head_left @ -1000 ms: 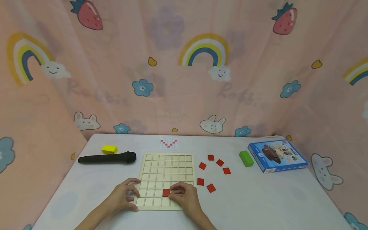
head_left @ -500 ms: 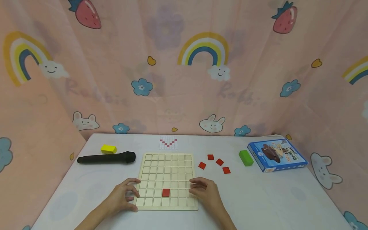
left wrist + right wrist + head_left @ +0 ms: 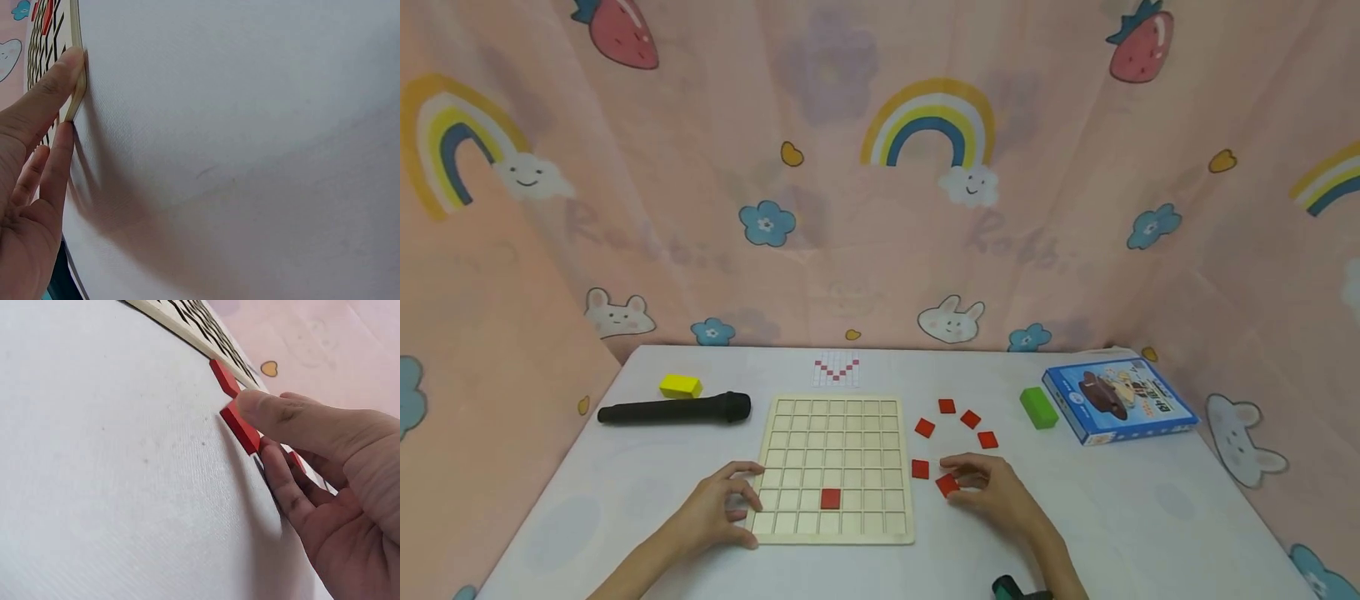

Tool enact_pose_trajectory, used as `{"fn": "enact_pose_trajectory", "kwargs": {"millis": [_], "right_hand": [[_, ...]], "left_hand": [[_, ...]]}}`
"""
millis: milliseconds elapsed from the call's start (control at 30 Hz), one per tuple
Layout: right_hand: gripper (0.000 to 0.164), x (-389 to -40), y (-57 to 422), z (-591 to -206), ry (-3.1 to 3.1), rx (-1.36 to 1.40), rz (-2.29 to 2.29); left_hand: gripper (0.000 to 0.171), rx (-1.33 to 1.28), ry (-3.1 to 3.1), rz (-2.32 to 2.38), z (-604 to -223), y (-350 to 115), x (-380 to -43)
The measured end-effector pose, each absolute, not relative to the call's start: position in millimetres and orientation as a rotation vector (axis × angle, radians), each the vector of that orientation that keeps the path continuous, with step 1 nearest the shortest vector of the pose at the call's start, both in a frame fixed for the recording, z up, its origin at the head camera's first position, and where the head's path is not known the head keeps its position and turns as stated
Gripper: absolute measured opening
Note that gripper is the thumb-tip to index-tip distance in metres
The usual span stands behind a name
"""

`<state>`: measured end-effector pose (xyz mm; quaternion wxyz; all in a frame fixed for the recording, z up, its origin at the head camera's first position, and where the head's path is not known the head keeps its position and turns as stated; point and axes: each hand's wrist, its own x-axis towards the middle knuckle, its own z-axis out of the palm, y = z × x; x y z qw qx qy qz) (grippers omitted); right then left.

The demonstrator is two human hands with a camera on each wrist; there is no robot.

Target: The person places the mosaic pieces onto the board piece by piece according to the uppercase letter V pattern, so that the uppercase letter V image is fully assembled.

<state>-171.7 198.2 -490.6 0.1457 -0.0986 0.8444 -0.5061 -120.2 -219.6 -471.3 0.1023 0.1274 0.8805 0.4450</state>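
Note:
A cream grid board with square recesses lies mid-table, and one red square tile sits in a lower recess. My left hand rests along the board's left edge, fingers spread and thumb at the near corner. Right of the board, my right hand is at another red tile flat on the table. In the right wrist view my thumb touches that tile, with a finger close to its end. The head view shows the index fingertip apart from it. Another loose tile lies beside it.
Several more red tiles lie beyond my right hand. A black microphone and a yellow block are at the left. A green block and a blue box stand at the right. Behind the board lies a patterned card.
My right hand has left the red tile in the board and moved right to a loose tile. My left hand has stayed at the board's edge. The view has shifted slightly.

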Motion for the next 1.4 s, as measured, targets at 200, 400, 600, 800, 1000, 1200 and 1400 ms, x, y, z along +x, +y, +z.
{"fn": "enact_pose_trajectory", "kwargs": {"millis": [200,400,600,800,1000,1200,1400], "right_hand": [[0.035,-183.8,213.0,-492.3,2.277,-0.382,-1.491],[0.033,-188.4,216.9,-491.7,2.232,-0.384,-1.508],[0.031,-186.8,216.2,-496.5,2.257,-0.349,-1.503],[0.03,-175.4,215.8,-501.9,2.289,-0.325,-1.483],[0.031,-170.0,217.8,-509.2,2.318,-0.289,-1.485],[0.031,-172.6,219.2,-507.0,2.325,-0.273,-1.538],[0.033,-177.6,216.6,-500.8,2.375,-0.225,-1.594]], "left_hand": [[0.037,0.372,2.582,1.339,-471.7,-221.0,-120.3],[0.037,0.336,2.55,1.356,-472.8,-220.5,-120.6],[0.037,0.328,2.537,1.36,-473.1,-220.4,-120.1],[0.037,0.334,2.526,1.352,-478.7,-219.8,-114.0],[0.037,0.376,2.563,1.321,-479.9,-219.2,-111.1],[0.037,0.333,2.578,1.306,-476.3,-217.5,-114.9],[0.037,0.287,2.615,1.286,-469.0,-216.3,-120.1]]}}
